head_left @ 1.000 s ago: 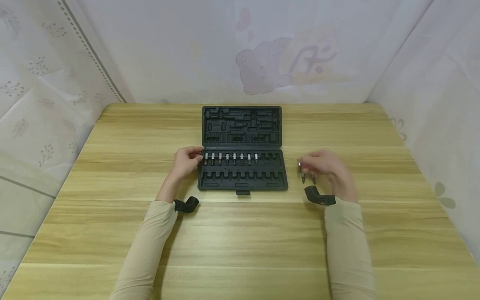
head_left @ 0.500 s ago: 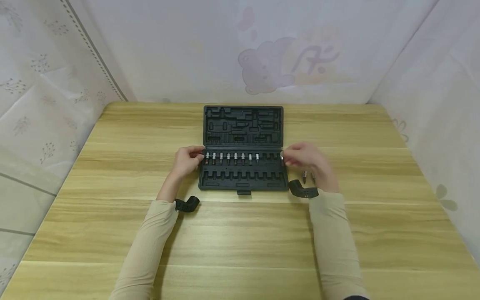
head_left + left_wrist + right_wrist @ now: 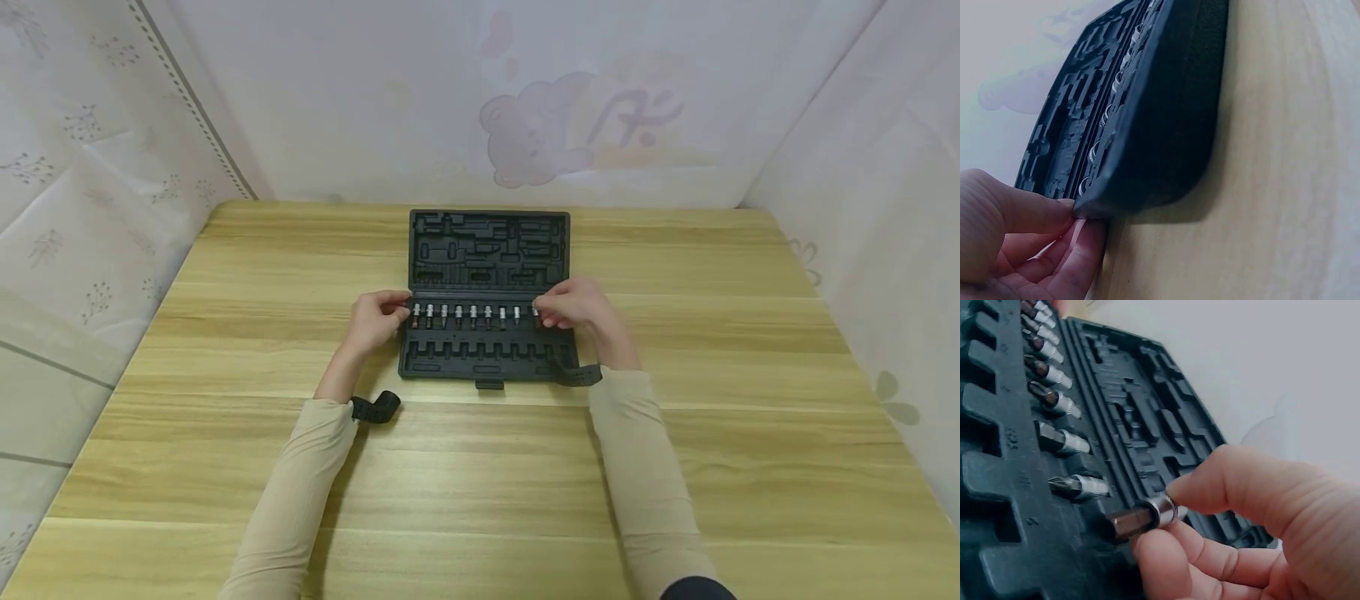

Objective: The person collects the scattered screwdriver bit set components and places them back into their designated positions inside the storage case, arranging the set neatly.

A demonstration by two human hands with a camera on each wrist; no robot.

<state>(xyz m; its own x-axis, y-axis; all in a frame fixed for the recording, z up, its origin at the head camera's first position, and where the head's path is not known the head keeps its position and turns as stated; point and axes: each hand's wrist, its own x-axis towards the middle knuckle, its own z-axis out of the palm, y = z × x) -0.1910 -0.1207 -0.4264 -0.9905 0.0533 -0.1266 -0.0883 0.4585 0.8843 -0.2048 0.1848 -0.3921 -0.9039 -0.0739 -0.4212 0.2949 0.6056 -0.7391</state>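
Observation:
A black plastic socket case lies unfolded on the wooden table, its lid laid back. Several silver bit sockets sit side by side in the upper row. My left hand pinches the case's left edge near the hinge, thumb above and fingers beneath in the left wrist view. Between thumb and fingers, my right hand holds a hex bit socket over the upper row's right end. Its hex tip points toward the case's slots, beside a seated cross-tip bit socket.
The case's lower row of slots holds no sockets where it shows. A latch tab juts from the case's front edge. Black wrist camera mounts sit on both wrists. Patterned cloth hangs behind the wooden table.
My right hand has moved left from beside the loose sockets on the table to the case, bringing the hex bit socket. The left hand stays at the case's edge.

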